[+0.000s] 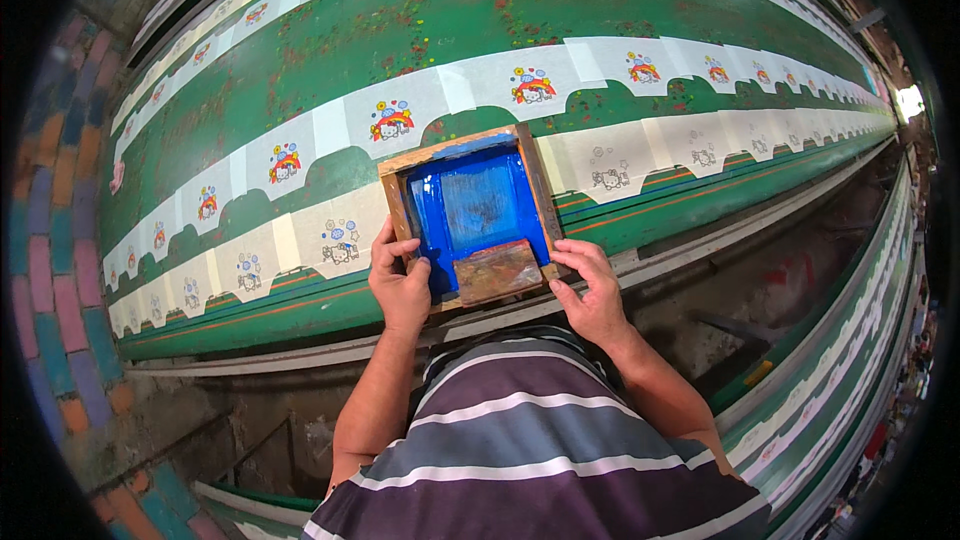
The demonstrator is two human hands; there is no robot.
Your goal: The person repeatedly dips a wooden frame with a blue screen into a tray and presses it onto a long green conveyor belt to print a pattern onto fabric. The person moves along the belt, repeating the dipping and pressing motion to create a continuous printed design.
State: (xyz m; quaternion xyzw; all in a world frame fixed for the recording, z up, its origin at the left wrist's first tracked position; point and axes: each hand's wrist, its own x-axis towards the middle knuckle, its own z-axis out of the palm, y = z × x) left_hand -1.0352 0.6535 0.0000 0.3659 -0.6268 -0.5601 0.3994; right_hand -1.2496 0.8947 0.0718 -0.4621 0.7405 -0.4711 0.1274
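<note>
A wooden screen-printing frame [540, 190] lies over the near row of cut white fabric pieces on a long green printing table [480, 15]. Blue ink coats its mesh [430, 205], with a lighter rectangle in the middle. A stained squeegee [497, 273] leans inside the frame along its near side. My left hand [402, 285] grips the frame's left side near the lower corner, thumb over the inner edge. At the lower right corner, my right hand [590, 290] is closed round the frame, its thumb close to the squeegee. The fabric beneath the frame is hidden.
Left of the frame, a fabric piece [341, 252] bears a cartoon cat outline with blue marks; pieces to the right [612, 168] show grey outlines only. Farther back runs a row of multicoloured prints [392, 123]. A metal rail [300, 362] edges the table. Another printing table [820, 410] stands at lower right.
</note>
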